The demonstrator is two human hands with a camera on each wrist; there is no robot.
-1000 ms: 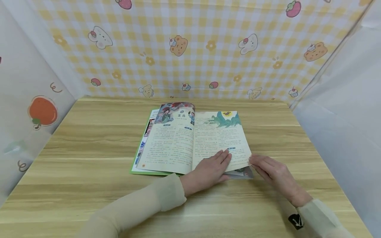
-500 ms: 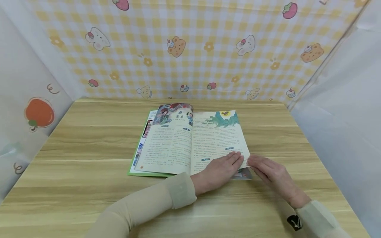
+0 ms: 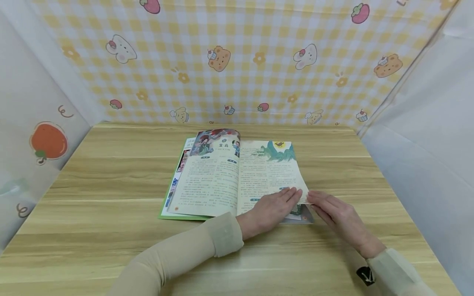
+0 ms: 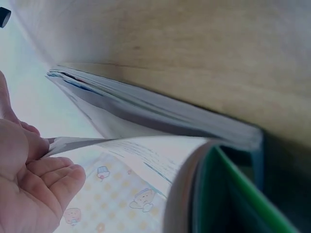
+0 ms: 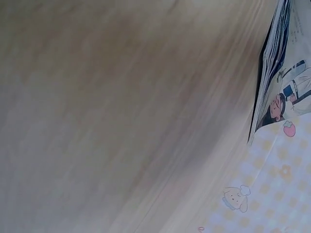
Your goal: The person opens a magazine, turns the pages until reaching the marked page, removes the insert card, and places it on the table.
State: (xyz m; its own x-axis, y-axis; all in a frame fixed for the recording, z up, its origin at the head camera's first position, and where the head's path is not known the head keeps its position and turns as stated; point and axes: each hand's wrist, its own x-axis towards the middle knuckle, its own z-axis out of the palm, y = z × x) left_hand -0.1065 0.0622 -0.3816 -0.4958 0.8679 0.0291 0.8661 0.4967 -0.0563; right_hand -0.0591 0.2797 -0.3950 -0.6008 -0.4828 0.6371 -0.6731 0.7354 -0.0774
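A magazine (image 3: 201, 185) lies spread on the wooden table, with a picture at the top of each visible page. My left hand (image 3: 270, 209) rests on the lower part of the right-hand page (image 3: 255, 168), its fingers straight and side by side. At that page's lower right corner, my right hand (image 3: 338, 213) pinches the paper between thumb and fingers. In the left wrist view the page (image 4: 141, 150) stands away from the thicker stack of pages (image 4: 146, 104). The right wrist view catches only the edge of the magazine (image 5: 277, 63), with neither hand in sight.
Under the magazine's left side shows a green-edged cover (image 3: 168, 205). A grey page corner (image 3: 306, 216) shows beneath the pinched page. The wooden table (image 3: 111, 172) meets a yellow checked backdrop (image 3: 244, 82) behind, with pale panels on both sides.
My left hand has slid right along the page toward its corner. The page's right edge has bent up and shifted slightly left, while my right hand keeps its pinch.
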